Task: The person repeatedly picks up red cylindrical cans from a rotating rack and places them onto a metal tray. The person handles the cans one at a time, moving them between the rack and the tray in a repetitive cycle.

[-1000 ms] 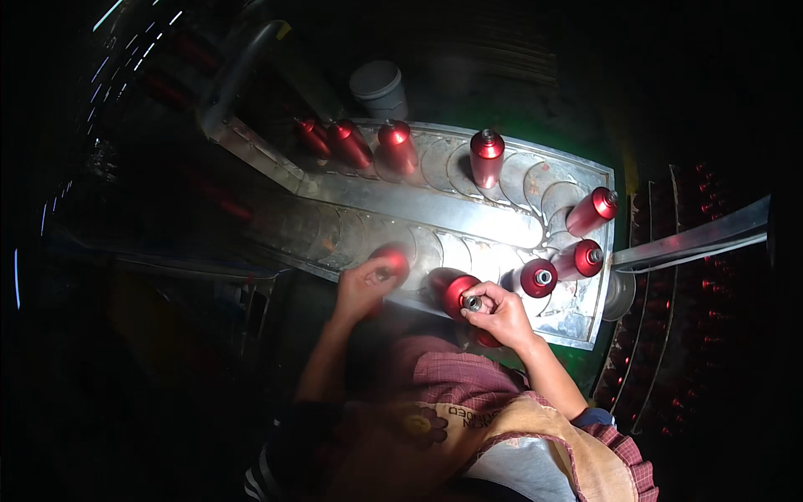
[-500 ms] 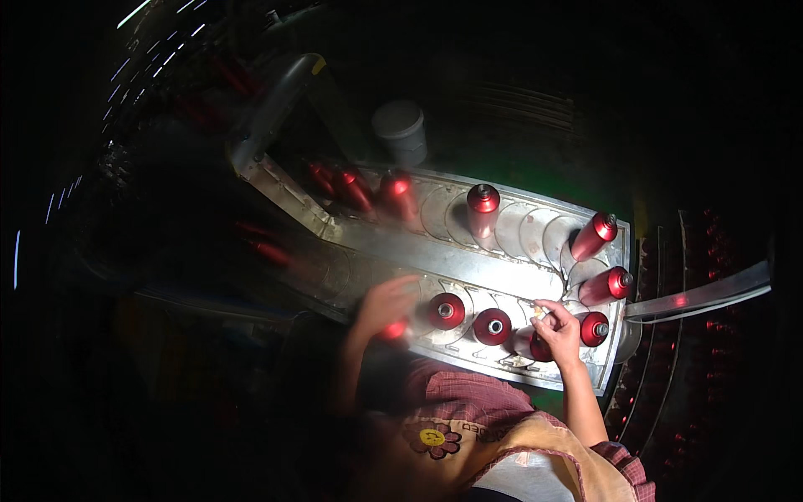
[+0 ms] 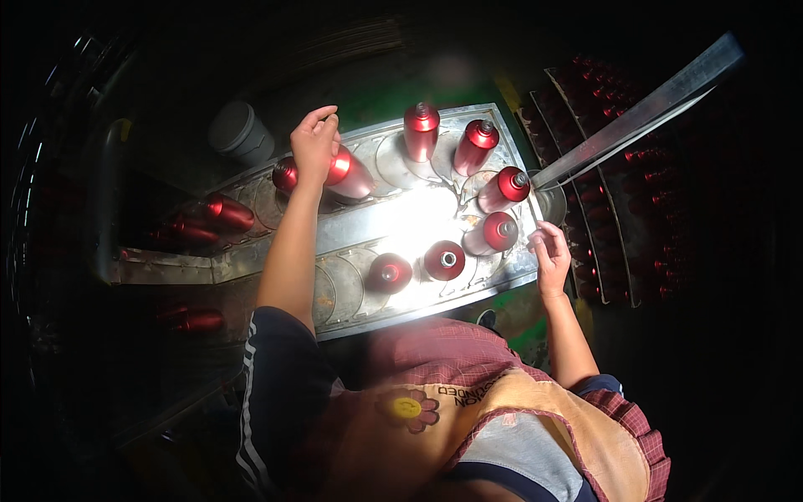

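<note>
Red metallic bottles with threaded necks stand on a metal conveyor [image 3: 335, 219] of crescent-shaped plates. My left hand [image 3: 313, 152] reaches over its far row, fingers stretched and slightly bent. It is beside a leaning red bottle [image 3: 351, 177], whose neck is hidden behind the hand; I cannot tell whether they touch. My right hand [image 3: 552, 261] is by the conveyor's right-end rim with fingers curled toward the thumb; what they hold, if anything, is hidden. Closest to it on the conveyor is a red bottle [image 3: 492, 233]. In the near row, one bottle [image 3: 444, 260] shows an open mouth.
A metal strip [image 3: 640, 109] slants up from a round container [image 3: 552, 205] at the conveyor's right end. Racks of many red bottles [image 3: 661, 197] stand beyond. A lidded white bucket [image 3: 241, 134] is behind the far row. More bottles [image 3: 227, 212] sit in shadow at left.
My left hand has moved from the near row across to the far row. My right hand has left the near-row bottles for the right rim. The view has swung, shifting the whole conveyor.
</note>
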The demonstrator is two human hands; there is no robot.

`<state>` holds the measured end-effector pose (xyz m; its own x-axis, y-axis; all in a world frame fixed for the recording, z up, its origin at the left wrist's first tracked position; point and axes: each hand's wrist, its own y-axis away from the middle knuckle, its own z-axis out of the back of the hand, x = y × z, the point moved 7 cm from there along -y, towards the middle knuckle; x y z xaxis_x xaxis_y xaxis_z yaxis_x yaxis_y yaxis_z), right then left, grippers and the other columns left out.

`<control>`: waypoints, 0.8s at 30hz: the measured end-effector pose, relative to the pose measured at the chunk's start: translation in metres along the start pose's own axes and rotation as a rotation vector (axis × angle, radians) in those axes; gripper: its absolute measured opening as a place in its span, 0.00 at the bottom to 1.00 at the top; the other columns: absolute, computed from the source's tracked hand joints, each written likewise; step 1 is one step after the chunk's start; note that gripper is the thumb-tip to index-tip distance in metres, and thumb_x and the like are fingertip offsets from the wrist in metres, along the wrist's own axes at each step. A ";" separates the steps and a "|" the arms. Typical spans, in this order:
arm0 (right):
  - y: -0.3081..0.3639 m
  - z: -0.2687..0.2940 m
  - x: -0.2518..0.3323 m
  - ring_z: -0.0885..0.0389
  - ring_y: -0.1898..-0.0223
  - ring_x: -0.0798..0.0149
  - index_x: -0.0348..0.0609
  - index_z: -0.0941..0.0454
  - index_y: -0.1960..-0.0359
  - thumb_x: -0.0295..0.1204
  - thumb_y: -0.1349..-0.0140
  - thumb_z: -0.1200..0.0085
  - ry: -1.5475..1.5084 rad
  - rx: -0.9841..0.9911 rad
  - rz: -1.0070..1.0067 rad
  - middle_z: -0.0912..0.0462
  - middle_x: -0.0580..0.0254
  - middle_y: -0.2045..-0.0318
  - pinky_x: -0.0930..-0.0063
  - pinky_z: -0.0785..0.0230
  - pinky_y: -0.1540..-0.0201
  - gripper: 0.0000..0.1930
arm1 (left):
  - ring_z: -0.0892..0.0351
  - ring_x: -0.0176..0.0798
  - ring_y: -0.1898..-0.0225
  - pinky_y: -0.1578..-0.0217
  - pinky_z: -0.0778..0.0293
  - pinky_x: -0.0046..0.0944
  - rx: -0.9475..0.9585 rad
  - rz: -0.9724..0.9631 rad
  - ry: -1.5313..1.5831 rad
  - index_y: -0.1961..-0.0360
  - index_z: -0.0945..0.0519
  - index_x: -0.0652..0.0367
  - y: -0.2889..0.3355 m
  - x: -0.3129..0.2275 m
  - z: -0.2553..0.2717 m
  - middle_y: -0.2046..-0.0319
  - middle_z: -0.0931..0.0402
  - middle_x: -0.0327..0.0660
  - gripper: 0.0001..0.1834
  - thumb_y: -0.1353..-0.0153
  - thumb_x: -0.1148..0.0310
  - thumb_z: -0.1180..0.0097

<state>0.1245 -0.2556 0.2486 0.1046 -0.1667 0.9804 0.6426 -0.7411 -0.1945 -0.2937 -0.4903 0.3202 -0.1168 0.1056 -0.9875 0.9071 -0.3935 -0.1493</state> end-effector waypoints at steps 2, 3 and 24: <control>0.025 0.039 -0.012 0.25 0.67 0.75 0.37 0.26 0.46 0.22 0.33 0.46 0.052 -0.068 -0.131 0.21 0.66 0.65 0.81 0.29 0.64 0.14 | 0.35 0.24 0.86 0.85 0.41 0.27 -0.055 0.051 -0.048 0.52 0.19 0.65 -0.032 0.052 -0.009 0.83 0.28 0.35 0.12 0.35 0.73 0.43; 0.039 0.060 -0.019 0.25 0.67 0.75 0.37 0.26 0.46 0.23 0.33 0.46 0.089 -0.115 -0.173 0.22 0.66 0.65 0.81 0.30 0.65 0.14 | 0.34 0.24 0.86 0.85 0.40 0.28 -0.074 0.058 -0.039 0.53 0.19 0.64 -0.044 0.072 -0.007 0.83 0.27 0.35 0.12 0.36 0.73 0.43; 0.131 0.395 -0.108 0.25 0.70 0.75 0.40 0.27 0.46 0.25 0.33 0.50 -0.204 -0.500 -0.315 0.21 0.65 0.65 0.83 0.32 0.67 0.14 | 0.29 0.30 0.81 0.77 0.36 0.29 0.394 0.299 -0.035 0.74 0.21 0.64 0.336 0.019 -0.367 0.81 0.24 0.40 0.25 0.30 0.52 0.49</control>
<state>0.4968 -0.0776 0.1293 0.1423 0.1998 0.9694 0.2378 -0.9576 0.1625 0.1573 -0.2850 0.2691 0.1056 -0.0923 -0.9901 0.6816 -0.7182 0.1397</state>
